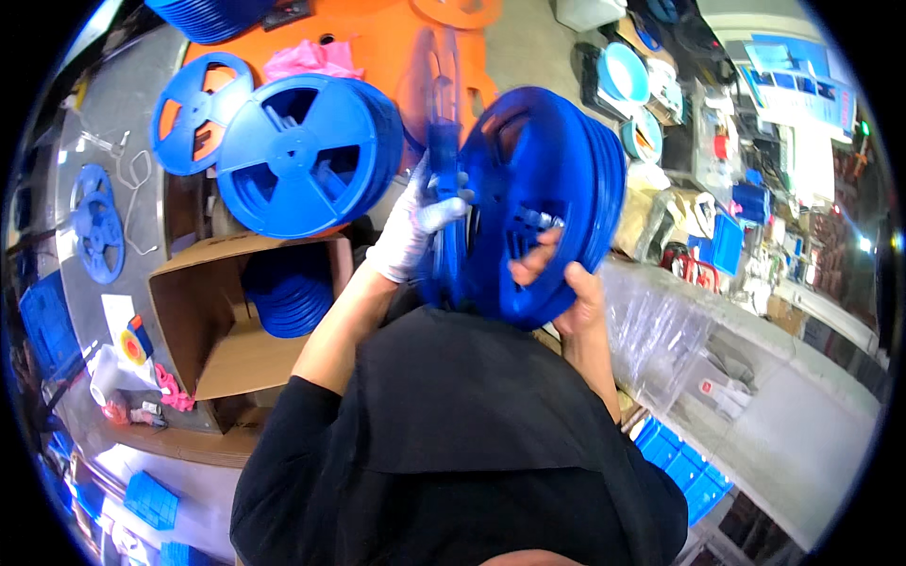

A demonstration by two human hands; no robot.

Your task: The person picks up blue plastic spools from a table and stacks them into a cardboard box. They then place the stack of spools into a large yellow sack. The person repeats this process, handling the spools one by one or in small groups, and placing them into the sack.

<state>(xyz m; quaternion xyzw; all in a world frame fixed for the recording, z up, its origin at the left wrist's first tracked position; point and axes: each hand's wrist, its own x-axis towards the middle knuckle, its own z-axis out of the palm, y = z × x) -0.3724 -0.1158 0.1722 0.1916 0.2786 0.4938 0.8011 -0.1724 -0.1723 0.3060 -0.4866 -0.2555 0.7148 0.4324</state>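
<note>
My left hand [415, 224], in a white glove, is closed on a blue plastic reel [444, 123] turned nearly edge-on and smeared by motion. Just right of it, a thick stack of blue reels [590, 179] stands tilted in front of my body. My bare right hand [585, 300] grips this stack at its lower right, its fingers showing in a cut-out of the front reel and the thumb at the rim. Whether the single reel touches the stack is not clear.
Another stack of blue reels [293, 203] and a lone reel [175, 113] are at the upper left, by pink plastic [311, 60] on an orange surface [377, 24]. Below, an open cardboard box [179, 311] holds more reels [288, 297]. Clear plastic wrap [661, 330] lies on the right bench.
</note>
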